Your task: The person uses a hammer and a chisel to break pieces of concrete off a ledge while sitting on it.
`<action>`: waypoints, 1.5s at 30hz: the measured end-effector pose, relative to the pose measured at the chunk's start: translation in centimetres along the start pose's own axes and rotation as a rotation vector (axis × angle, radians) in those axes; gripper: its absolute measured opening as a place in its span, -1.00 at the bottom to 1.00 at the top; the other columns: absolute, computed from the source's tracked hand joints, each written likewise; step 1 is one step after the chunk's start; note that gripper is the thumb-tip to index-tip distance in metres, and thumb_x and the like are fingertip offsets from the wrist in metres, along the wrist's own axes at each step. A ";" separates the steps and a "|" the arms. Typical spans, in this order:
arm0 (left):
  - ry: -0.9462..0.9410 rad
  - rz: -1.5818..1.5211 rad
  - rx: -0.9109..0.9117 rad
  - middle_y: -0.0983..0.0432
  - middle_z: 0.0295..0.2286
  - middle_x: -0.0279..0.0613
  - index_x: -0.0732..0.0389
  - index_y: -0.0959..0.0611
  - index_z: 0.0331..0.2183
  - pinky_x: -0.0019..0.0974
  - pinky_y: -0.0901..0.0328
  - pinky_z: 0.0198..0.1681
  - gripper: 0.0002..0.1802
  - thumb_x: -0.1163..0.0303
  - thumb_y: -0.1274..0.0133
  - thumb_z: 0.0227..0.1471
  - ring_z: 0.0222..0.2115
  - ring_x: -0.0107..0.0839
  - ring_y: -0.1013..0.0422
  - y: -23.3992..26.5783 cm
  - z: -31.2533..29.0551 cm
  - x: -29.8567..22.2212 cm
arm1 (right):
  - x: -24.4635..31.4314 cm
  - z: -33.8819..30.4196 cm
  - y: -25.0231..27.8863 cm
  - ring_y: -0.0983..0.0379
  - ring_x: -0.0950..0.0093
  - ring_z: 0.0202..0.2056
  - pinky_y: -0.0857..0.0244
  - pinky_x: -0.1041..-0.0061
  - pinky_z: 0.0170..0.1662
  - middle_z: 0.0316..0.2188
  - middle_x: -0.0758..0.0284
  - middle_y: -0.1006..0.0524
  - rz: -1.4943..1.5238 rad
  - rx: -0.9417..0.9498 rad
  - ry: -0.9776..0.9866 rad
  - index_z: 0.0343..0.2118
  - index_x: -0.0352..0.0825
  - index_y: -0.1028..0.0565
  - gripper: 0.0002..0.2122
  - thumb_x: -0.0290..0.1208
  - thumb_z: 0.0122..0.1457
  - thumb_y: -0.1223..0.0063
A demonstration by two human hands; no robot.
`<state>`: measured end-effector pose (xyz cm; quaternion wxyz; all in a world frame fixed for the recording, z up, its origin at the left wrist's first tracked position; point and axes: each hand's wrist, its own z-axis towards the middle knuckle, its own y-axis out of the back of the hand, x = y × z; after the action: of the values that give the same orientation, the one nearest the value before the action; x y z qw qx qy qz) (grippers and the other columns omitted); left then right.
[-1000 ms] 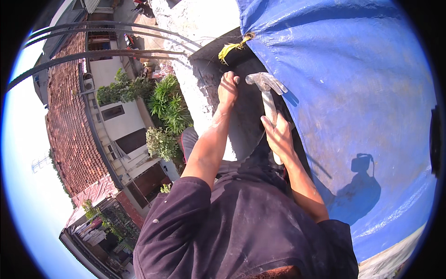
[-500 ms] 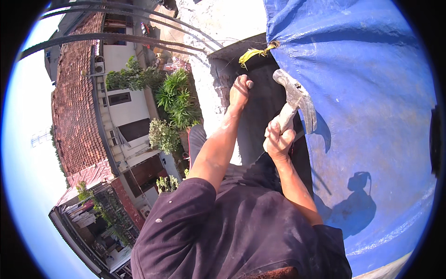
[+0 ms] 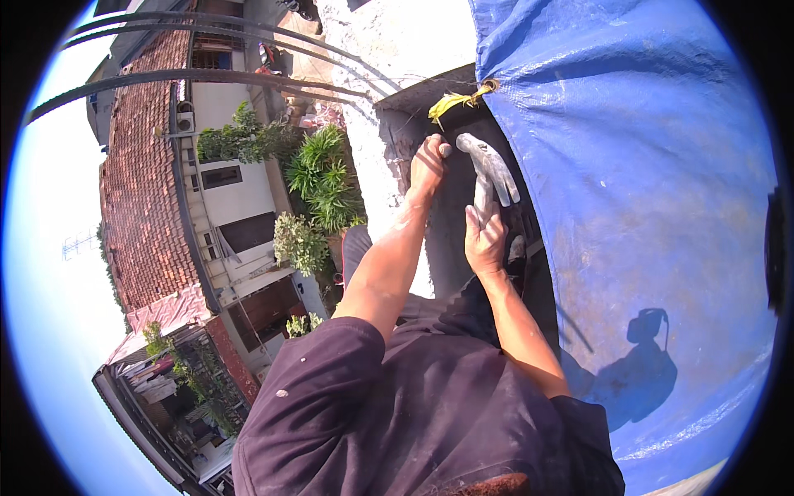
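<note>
My right hand (image 3: 486, 241) is wrapped round the handle of a claw hammer (image 3: 488, 161), grey and dusty, its head up and its claw curving down to the right. My left hand (image 3: 428, 162) is closed in a fist at the inner edge of the rough white concrete wall (image 3: 383, 169). Whatever it holds is hidden by the fingers. The hammer head is close to the right of the left fist, with a small gap between them. Both hands are above a dark recess (image 3: 455, 215) beside the wall.
A blue tarpaulin (image 3: 637, 190) spreads over the right side, tied at its corner eyelet with a yellow strip (image 3: 453, 101). Several black cables (image 3: 215, 76) cross at upper left. Far below on the left are a tiled-roof house (image 3: 149, 182) and green plants (image 3: 322, 178).
My right hand has brought the hammer leftward off the tarpaulin's edge, its head now closer to my left fist. My left hand stays nearly in place, still closed.
</note>
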<state>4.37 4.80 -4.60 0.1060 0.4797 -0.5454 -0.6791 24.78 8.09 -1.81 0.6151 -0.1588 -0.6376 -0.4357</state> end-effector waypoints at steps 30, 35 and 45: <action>0.096 0.020 0.178 -0.67 -0.30 0.05 0.15 -0.62 -0.05 -0.14 -0.43 -0.13 -0.59 0.50 0.01 0.00 -0.23 -0.02 -0.60 2.6 2.1 7.1 | 2.7 3.2 0.7 -0.58 -0.05 -0.42 -0.42 0.05 -0.44 -0.57 -0.01 -0.56 0.243 0.157 -0.202 -0.20 -0.38 -0.44 -0.58 -0.02 0.28 -0.08; 0.057 0.111 0.270 -0.66 -0.26 0.06 0.23 -0.60 -0.07 -0.11 -0.44 -0.12 -0.59 0.37 -0.18 -0.01 -0.18 -0.05 -0.61 1.6 2.6 5.1 | -0.6 3.0 -0.6 -0.58 0.01 -0.42 -0.40 0.07 -0.43 -0.52 -0.01 -0.57 0.076 0.351 -0.380 -0.23 -0.41 -0.47 -0.62 -0.09 0.25 -0.13; 0.184 0.167 0.109 -0.65 -0.37 0.02 0.24 -0.69 -0.22 -0.14 -0.42 -0.16 -0.62 0.11 -0.05 0.17 -0.28 -0.18 -0.60 3.7 5.4 8.2 | 2.0 4.2 3.6 -0.52 0.11 -0.44 -0.32 0.16 -0.34 -0.54 0.04 -0.49 0.162 -0.126 0.033 -0.28 -0.42 -0.50 -0.59 -0.05 0.26 -0.15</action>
<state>-5.36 1.37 -6.19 0.1855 0.4980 -0.6075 -0.5903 24.34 12.61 1.89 0.6476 -0.2412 -0.5837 -0.4263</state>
